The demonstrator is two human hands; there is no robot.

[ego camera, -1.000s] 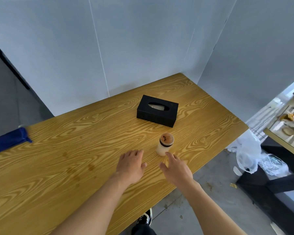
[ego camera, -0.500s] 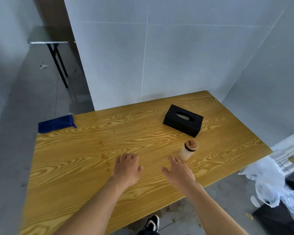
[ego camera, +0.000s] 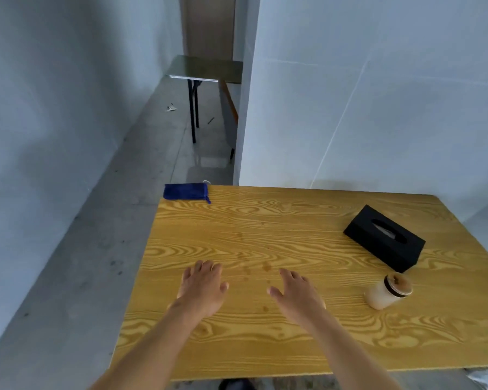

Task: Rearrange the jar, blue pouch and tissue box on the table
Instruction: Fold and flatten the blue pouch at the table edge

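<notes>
A: Light, overall?
B: Soft, even daylight, cool blue-grey on the walls; moderately bright, no hard glare. A pale sheen on the floor (ego camera: 206, 161) at 12 o'clock.

A: Shadows?
B: Faint. A thin dark edge under the tissue box (ego camera: 385, 237) at 3 o'clock; a soft one beside the jar (ego camera: 389, 289).

A: Sharpness?
B: Slight overall softness; jar and left hand (ego camera: 202, 288) a little smeared.

A: Distortion?
B: Wide-angle bowing: wall seams and table (ego camera: 265, 229) edges splay toward the corners.
</notes>
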